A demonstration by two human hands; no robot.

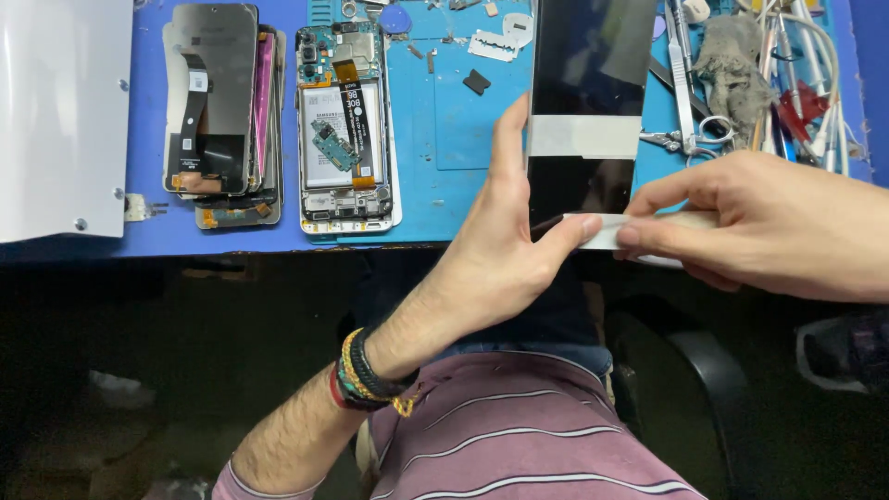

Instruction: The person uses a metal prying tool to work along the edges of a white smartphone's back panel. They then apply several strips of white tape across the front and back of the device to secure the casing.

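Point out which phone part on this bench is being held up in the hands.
The black screen panel gripped by the left hand; the opened phone and stacked screens lie flat, untouched.

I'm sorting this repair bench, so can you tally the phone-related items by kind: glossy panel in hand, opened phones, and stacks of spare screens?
Glossy black panel, held by the left hand while the right hand pinches a white strip: 1
Opened phone with its circuit boards showing: 1
Stack of spare screens: 1
Total: 3
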